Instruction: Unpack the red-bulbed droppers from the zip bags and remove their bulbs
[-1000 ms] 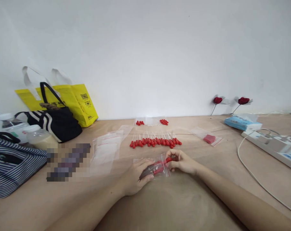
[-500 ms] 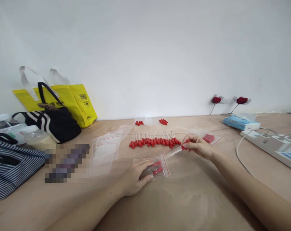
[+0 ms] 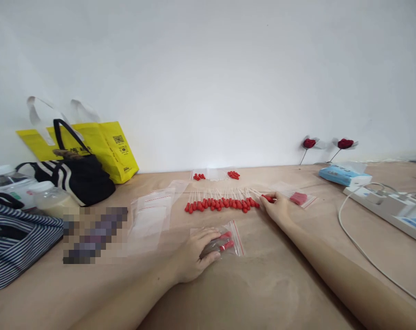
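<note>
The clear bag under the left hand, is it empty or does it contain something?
Not empty: red pieces show through the clear bag under the left hand.

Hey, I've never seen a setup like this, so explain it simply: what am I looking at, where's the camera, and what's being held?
There's no machine here: these are a person's two bare hands. The camera is worn on the head, so you look forward and down over the person's own arms at a brown table.

The left hand rests on a clear zip bag with red-ended pieces inside. The right hand holds one red-ended stick, perhaps a dropper.

Beside it, a row of similar sticks lies with the red ends toward the person. Flat clear bags lie to the left, beyond a patch blurred out in the picture. Farther right are a blue tissue pack and a power strip.
</note>
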A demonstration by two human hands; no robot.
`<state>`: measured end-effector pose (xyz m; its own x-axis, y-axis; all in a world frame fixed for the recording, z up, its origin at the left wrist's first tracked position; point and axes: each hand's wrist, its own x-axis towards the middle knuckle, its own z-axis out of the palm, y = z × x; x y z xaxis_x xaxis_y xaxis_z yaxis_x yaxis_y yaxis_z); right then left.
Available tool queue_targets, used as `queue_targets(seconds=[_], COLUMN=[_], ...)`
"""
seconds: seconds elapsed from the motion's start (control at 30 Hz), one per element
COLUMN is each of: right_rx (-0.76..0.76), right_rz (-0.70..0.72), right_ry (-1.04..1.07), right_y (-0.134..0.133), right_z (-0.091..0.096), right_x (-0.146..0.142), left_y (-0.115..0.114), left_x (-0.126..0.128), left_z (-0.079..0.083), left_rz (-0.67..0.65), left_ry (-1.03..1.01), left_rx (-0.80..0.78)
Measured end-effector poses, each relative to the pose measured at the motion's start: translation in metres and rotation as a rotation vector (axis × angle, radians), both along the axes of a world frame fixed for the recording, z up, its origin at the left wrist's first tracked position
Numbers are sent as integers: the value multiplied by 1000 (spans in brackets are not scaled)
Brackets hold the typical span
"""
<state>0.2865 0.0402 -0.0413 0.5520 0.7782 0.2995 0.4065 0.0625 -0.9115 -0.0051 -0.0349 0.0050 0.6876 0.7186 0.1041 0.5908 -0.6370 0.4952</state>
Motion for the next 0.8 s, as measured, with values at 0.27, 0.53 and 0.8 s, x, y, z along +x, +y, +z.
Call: queue_targets(seconds=[0.27,0.53,0.8], right_rx=[-83,-140,-135], right_rz=[52,32,30], right_ry=[-173,-261,-292], right_y=[0,-4,-10], right_z=[-6,0,5], right_x=[-1,1,7], left_y=[2,4,4], left_x=[-2,-4,-4], left_z=[-4,-9,-9], left_rz=[-28,-44,-35], left_ry=[-18,-37,-2], left_rx=[17,16,9])
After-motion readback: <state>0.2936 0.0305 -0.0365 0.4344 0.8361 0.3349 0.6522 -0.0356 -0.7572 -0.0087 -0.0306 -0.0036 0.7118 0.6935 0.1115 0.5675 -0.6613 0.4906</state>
